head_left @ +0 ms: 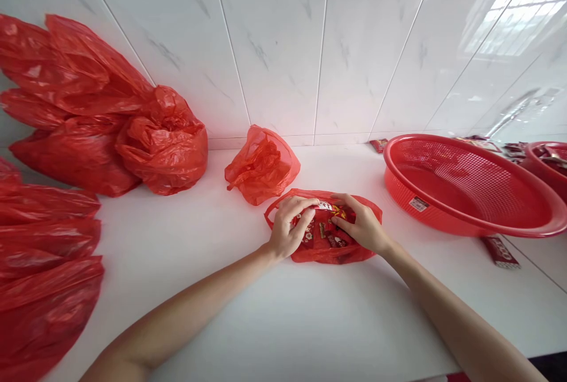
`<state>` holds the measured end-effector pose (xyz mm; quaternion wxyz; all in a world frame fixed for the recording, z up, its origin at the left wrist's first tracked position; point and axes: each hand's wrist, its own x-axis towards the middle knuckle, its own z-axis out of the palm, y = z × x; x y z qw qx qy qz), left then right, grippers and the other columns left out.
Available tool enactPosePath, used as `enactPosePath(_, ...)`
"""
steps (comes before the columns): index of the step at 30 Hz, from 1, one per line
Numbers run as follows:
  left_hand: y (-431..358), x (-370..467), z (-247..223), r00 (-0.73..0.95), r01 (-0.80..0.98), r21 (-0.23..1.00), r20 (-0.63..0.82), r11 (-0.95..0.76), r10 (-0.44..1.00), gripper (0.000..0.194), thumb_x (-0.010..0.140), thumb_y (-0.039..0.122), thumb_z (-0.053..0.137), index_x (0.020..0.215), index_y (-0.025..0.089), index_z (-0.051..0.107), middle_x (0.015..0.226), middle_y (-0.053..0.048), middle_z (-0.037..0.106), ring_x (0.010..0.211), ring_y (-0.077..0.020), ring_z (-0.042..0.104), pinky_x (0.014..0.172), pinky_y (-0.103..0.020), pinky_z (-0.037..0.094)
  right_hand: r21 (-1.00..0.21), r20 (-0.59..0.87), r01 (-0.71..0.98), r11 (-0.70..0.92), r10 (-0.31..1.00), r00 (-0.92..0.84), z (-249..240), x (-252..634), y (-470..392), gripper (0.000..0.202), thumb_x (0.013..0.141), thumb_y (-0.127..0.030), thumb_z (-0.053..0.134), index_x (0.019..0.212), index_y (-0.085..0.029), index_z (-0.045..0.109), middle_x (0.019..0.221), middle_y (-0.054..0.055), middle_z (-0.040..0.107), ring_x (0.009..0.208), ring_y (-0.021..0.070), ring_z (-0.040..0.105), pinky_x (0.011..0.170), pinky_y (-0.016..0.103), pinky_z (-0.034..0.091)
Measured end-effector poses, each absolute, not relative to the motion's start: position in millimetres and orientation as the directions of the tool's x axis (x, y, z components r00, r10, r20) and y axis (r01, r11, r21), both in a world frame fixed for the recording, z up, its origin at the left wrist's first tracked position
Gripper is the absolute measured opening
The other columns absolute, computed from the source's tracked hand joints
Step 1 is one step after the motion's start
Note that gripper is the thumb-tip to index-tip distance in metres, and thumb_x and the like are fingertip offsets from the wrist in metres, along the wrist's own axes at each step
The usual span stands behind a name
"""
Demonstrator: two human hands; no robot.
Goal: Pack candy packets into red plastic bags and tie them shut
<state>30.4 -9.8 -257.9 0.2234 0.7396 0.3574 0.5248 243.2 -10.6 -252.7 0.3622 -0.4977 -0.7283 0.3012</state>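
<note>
Left hand and right hand over an open red bag on the desk, fingers curved against wrapped snacks inside, red basket at right.

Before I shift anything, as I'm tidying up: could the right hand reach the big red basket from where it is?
Likely yes: the right hand, now on the snacks, is on the basket's side, with only the low edge of the bag between them.
</note>
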Motion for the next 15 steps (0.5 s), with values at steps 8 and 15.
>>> enactPosePath(8, -16, 30, -256, 0.285, 0.209, 0.806, 0.492, -0.554, 0.823, 0.034, 0.089, 0.038, 0.059, 0.06, 0.02, 0.058, 0.074, -0.003, 0.063, 0.067, -0.0149, 0.059, 0.065, -0.03, 0.051, -0.857, 0.339, 0.379, 0.35, 0.936, -0.098, -246, 236, -19, 0.038, 0.082, -0.03, 0.07, 0.119, -0.027, 0.065, 0.118, 0.005, 0.075, 0.108, 0.025, 0.069, 0.099, 0.043, 0.056)
enactPosePath(15, -12, 38, -260, 0.355, 0.288, 0.844, 0.345, -0.453, 0.869, 0.021, 0.088, 0.038, 0.066, 0.079, 0.02, 0.063, 0.073, 0.0, 0.069, 0.065, -0.0147, 0.06, 0.066, -0.029, 0.05, -0.912, 0.296, 0.272, 0.308, 0.951, -0.086, -245, 231, -23, 0.036, 0.083, -0.036, 0.073, 0.117, -0.026, 0.067, 0.119, 0.007, 0.074, 0.111, 0.0269, 0.068, 0.101, 0.045, 0.056)
